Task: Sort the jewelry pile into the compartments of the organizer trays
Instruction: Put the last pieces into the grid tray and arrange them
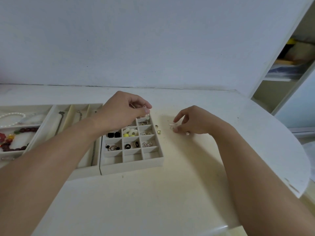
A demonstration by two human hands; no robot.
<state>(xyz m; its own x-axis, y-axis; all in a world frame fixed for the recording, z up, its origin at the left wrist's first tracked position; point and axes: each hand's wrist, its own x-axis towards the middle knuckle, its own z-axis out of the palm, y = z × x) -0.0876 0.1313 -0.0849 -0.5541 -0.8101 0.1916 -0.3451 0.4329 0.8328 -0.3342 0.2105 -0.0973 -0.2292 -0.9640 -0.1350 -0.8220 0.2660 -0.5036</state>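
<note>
Your left hand (122,109) hangs over the far right corner of the grid tray (133,165), fingers curled, pinching a small pale earring (147,115) that dangles just above the corner compartment. What exactly the fingertips hold higher up is hard to make out; there is a hint of thin metal between them. Your left forearm crosses the tray's near-left cells and hides most of the back rows.

Your right hand (192,120) rests on the table (153,201) to the right of the tray, thumb and forefinger pinching a small white piece (172,126). Its shape is too blurred to name. A tiny bead or stud (187,133) shows just under the hand, partly covered.

Between the tray and your right hand lie a few small gold bits (158,129), loose on the table; this is what can be seen of the pile.

In the visible cells you have black square studs (113,134), white flower earrings with a yellow ball (129,132), round black buttons (132,145), and clear angular pieces (147,144). The nearest row holds nothing you can see.

To the left, a tray of long slots (75,113) holds chains, largely hidden by your arm. Further left another tray (10,152), cut off by the frame edge, holds a pearl strand (12,115) and a dark red bead necklace (18,132).
</note>
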